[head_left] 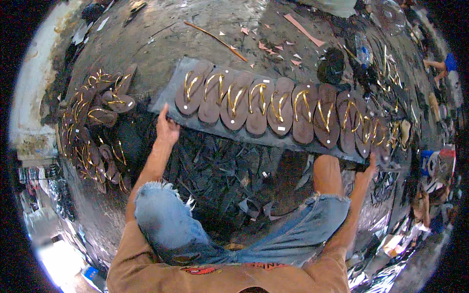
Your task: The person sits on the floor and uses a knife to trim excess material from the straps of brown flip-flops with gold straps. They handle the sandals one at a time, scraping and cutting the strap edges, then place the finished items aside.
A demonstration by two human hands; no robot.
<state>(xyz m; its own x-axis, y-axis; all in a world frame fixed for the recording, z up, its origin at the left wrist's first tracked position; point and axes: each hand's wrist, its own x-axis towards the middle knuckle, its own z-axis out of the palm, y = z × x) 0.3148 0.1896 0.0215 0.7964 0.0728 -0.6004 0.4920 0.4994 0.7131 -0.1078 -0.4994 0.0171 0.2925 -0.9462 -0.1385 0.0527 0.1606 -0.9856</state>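
Grey board: it is in front of the seated person, beyond the knees, and slopes toward its right end.
Brown sandals: they lie side by side in one row on the board, with golden straps.
Left hand: it holds the board's near edge at the left.
Right hand: it grips the board's near right corner; its fingers are partly hidden.
Sandal pile: left of the board.
Dark scraps: on the board's near side.
Pink strip: beyond the board.
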